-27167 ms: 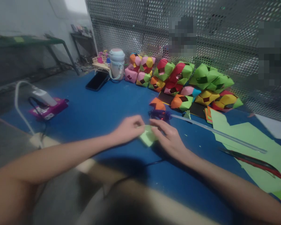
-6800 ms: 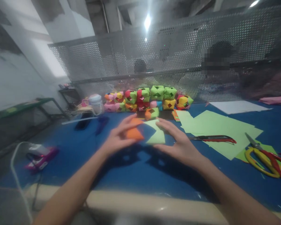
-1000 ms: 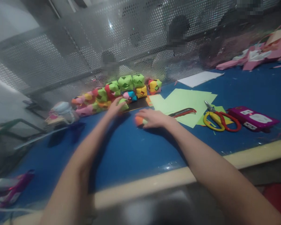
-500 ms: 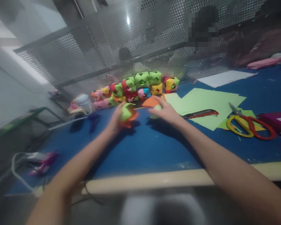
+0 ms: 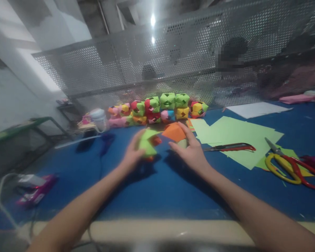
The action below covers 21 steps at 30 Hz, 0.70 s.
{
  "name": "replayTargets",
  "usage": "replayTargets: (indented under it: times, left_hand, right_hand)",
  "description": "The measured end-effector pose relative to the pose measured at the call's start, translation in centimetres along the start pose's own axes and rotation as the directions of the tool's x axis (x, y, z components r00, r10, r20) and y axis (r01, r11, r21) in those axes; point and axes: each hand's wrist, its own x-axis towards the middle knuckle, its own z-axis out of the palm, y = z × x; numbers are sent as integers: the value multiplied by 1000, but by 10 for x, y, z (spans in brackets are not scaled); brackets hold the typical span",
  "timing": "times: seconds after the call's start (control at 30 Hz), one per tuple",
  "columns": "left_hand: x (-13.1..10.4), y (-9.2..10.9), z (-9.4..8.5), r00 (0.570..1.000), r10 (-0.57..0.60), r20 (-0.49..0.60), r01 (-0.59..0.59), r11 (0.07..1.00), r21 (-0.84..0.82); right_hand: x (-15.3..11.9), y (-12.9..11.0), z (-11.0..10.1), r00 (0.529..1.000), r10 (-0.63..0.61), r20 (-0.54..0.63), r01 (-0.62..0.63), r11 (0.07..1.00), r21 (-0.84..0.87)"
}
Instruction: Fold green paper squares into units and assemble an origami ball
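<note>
Over the middle of the blue table [image 5: 157, 189], my left hand [image 5: 133, 150] grips a folded green and orange paper piece [image 5: 147, 142]. To its right, my right hand [image 5: 190, 150] has thumb and fingers around an orange and pale green paper piece [image 5: 174, 132]. A small gap separates the two pieces. Behind them stands a stacked row of folded paper cubes [image 5: 168, 100] in green, red, yellow, pink and blue. Light green sheets [image 5: 241, 134] lie to the right, with a red-and-black cutter [image 5: 233, 147] on them.
Scissors with yellow and red handles [image 5: 291, 168] lie at the right. A white sheet [image 5: 257, 109] is farther back. On the left are a magenta power strip [image 5: 39, 190] with a cable and a white container [image 5: 98, 119]. A perforated metal screen [image 5: 136, 59] rises behind, with people beyond.
The whole view has shifted, so the table's things sit lower in the picture. My left hand's piece has turned to show more green, and more of the orange piece in my right hand shows.
</note>
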Motion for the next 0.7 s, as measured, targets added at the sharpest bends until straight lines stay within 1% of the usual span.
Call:
replayTargets:
  times: [0.13, 0.2, 0.3, 0.37, 0.5, 0.63, 0.7]
  left_hand:
    - [-9, 6, -1, 997, 76, -5, -75, 994, 82]
    - [-13, 9, -1, 995, 102, -5, -101, 991, 92]
    - [-15, 12, -2, 992, 128, 1, -128, 991, 50]
    - [-15, 13, -1, 992, 125, 0, -125, 992, 17]
    - [-17, 13, 2, 997, 83, -11, -83, 996, -26]
    - [-17, 12, 4, 997, 64, -33, -67, 994, -83]
    - [-17, 12, 6, 998, 60, -36, -64, 990, -128]
  right_hand:
    - [-5, -3, 2, 999, -25, 25, 24, 999, 29]
    - [-8, -4, 1, 996, -85, 7, 84, 994, 64]
    - [-11, -6, 0, 982, -188, -30, 190, 977, 101]
    - [-12, -6, 0, 973, -227, -45, 231, 966, 118]
    - [-14, -6, 0, 956, -289, -48, 293, 945, 144]
    - [-15, -6, 0, 935, -354, -23, 355, 929, 103]
    - [-15, -5, -1, 917, -398, -17, 398, 914, 82]
